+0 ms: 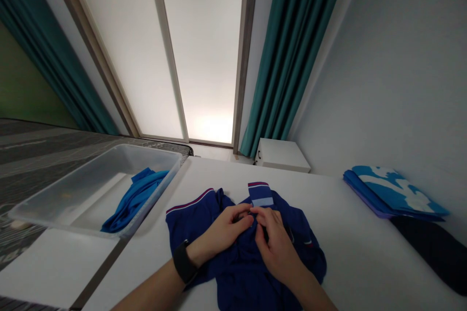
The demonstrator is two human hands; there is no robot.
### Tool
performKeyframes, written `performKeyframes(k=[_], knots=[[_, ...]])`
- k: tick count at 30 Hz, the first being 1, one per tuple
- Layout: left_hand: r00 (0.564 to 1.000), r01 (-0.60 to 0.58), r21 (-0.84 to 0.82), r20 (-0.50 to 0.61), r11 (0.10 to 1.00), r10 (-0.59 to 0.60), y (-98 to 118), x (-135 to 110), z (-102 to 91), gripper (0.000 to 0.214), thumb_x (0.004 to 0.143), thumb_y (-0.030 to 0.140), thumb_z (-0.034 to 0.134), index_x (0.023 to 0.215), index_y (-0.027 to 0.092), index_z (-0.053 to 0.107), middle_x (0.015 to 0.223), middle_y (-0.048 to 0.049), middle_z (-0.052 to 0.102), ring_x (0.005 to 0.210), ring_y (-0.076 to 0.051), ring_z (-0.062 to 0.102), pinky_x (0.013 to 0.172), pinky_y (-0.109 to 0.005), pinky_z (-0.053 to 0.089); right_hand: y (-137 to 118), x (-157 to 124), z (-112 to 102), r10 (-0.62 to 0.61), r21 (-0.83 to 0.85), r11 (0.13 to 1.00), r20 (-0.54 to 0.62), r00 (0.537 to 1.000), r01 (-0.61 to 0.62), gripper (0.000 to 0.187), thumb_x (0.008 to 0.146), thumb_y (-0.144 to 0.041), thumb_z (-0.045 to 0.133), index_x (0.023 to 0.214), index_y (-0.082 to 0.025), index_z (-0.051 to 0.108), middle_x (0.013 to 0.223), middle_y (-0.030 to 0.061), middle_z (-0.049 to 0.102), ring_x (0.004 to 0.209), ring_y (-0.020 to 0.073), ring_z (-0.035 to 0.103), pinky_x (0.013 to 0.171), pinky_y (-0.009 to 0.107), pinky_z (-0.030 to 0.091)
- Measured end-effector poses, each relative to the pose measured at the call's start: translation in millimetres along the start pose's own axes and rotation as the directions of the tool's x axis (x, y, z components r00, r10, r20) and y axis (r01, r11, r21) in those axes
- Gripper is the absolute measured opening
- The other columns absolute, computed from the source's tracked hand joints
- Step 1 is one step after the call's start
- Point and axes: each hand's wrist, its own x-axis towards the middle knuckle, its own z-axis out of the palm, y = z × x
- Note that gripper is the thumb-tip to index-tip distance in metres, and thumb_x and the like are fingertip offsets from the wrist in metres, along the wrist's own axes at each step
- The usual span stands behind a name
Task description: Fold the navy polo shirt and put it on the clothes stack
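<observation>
A dark blue shirt with red-and-white striped sleeve cuffs lies crumpled on the white table in front of me. My left hand, with a black watch on the wrist, pinches the fabric just below the collar. My right hand meets it there, fingers curled and pressed on the same spot near the collar. Both hands are closed on the cloth at the shirt's chest.
A clear plastic bin with a bright blue garment in it stands at the left. Folded blue-and-white clothes and a dark item lie at the right. Behind are teal curtains, a window and a small white cabinet.
</observation>
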Motion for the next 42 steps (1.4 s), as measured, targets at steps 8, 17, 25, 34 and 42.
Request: performKeyframes(k=[8, 17, 25, 34, 42], knots=[[0.988, -0.094, 0.194, -0.104, 0.977, 0.116, -0.6, -2.8, 7.6, 0.022, 0.087, 0.032, 0.060, 0.098, 0.015, 0.067, 0.074, 0.0013, 0.057, 0.067, -0.013, 0.050, 0.063, -0.023, 0.038, 0.3, 0.3, 1.6, 0.279, 0.241, 0.932, 0.002, 0.960, -0.271, 0.021, 0.092, -0.035, 0.043, 0.078, -0.022, 0.051, 0.074, 0.0010, 0.057, 0.072, 0.0175, 0.055, 0.066, 0.029, 0.044], [0.964, -0.230, 0.434, -0.022, 0.871, 0.266, -1.7, -6.0, 16.1, 0.016, 0.091, 0.024, 0.054, 0.094, 0.016, 0.068, 0.093, -0.0058, 0.071, 0.086, -0.019, 0.063, 0.081, -0.028, 0.045, 7.7, 8.6, 1.6, 0.516, 0.527, 0.687, 0.129, 0.847, -0.500, 0.036, 0.078, -0.051, 0.064, 0.063, -0.022, 0.047, 0.060, -0.0046, 0.047, 0.057, 0.0125, 0.042, 0.054, 0.025, 0.035], [0.993, -0.083, 0.254, -0.055, 0.964, 0.100, 9.6, -6.3, -4.3, 0.023, 0.083, 0.019, 0.056, 0.106, 0.017, 0.063, 0.089, -0.0015, 0.065, 0.080, -0.016, 0.058, 0.072, -0.025, 0.044, 6.1, 12.4, -5.2, 0.589, 0.748, 0.501, 0.075, 0.804, -0.436, 0.031, 0.072, -0.043, 0.074, 0.083, -0.023, 0.054, 0.069, -0.0050, 0.060, 0.061, 0.0144, 0.055, 0.061, 0.027, 0.045], [0.998, 0.058, -0.001, -0.034, 0.998, -0.058, 12.8, -3.5, -8.0, 0.030, 0.080, 0.043, 0.066, 0.081, 0.017, 0.053, 0.065, 0.0062, 0.049, 0.053, -0.007, 0.039, 0.051, -0.020, 0.029, 0.7, 13.1, -15.4, 0.526, 0.755, 0.453, 0.204, 0.826, -0.475, 0.033, 0.075, -0.047, 0.075, 0.092, -0.019, 0.069, 0.089, 0.0053, 0.073, 0.083, 0.0228, 0.066, 0.075, 0.033, 0.052], [0.994, 0.008, -0.039, -0.112, 0.999, -0.013, 1.5, -2.0, 7.6, 0.027, 0.083, 0.041, 0.062, 0.080, 0.017, 0.050, 0.066, 0.0049, 0.049, 0.054, -0.008, 0.038, 0.051, -0.020, 0.029, -7.0, 8.9, -6.8, 0.471, 0.633, 0.655, 0.084, 0.878, -0.412, 0.035, 0.081, -0.047, 0.068, 0.101, -0.018, 0.067, 0.095, 0.0078, 0.072, 0.081, 0.0211, 0.065, 0.081, 0.035, 0.052]])
